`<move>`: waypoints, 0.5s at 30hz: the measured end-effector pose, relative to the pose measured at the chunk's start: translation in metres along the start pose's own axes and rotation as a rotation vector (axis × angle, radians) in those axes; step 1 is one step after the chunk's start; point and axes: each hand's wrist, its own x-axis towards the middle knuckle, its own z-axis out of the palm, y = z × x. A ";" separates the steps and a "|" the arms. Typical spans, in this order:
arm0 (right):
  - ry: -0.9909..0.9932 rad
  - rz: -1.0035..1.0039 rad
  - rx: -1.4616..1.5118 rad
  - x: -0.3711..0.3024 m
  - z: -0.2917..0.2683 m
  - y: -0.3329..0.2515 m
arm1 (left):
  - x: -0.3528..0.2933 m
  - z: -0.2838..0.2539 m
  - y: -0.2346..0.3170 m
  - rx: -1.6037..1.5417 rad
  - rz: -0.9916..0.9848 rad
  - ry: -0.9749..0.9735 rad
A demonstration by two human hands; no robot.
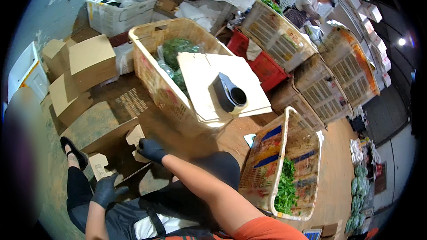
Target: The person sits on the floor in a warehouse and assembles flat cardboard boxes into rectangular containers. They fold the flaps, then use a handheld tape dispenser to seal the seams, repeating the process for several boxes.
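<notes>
- Low at the near left, between the person's legs: open brown carton point(118, 146), mouth up, its interior showing; this is the work in hand.
- Right hand point(152, 150), black-gloved: fingers curled onto the right flap point(134, 138), apparently holding it at its edge.
- Left hand point(106, 190), also gloved: at the carton's near-left corner, thumb set apart from the fingers, just beside the left flap point(98, 165). Whether it pinches the cardboard, cannot tell.
- Step, as judged: working the carton's flaps and walls into shape. Both flaps have cut notches, so they probably seat best when pressed evenly, creases followed, without forcing.
- Technique note: the left hand would do well to brace the near corner while the right works its flap; one-sided pressure could skew the walls or tear a notch.
- Beyond the carton, centre: cream crate point(151, 78) holding bagged greens point(175, 51). A cardboard sheet point(209, 73) lies across its right side, bearing a dark tool point(229, 93), possibly a tape dispenser; within reach if wanted.
- Left, farther off: brown cartons point(91, 58) grouped together; worth keeping the elbow away from them.
- Right: stained crate point(262, 164) with loose leafy greens point(287, 189) inside.
- Far right: stacked crates point(327, 93), a red crate point(262, 64) beside them; a co-worker point(307, 2) beyond.
</notes>
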 end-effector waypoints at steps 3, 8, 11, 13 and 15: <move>-0.028 -0.005 0.163 0.006 0.002 0.004 | 0.014 0.003 -0.013 0.151 0.034 0.218; 0.285 0.162 0.314 0.003 -0.004 0.022 | 0.057 0.005 -0.030 0.454 0.182 0.427; 0.535 0.015 0.045 -0.008 -0.010 -0.001 | 0.061 0.014 -0.026 0.586 0.248 0.561; 0.543 -0.089 -0.167 -0.012 -0.009 -0.010 | 0.065 0.042 -0.028 0.694 0.240 0.590; 0.546 -0.132 -0.294 -0.017 -0.019 -0.030 | 0.063 0.068 -0.021 0.377 0.211 0.526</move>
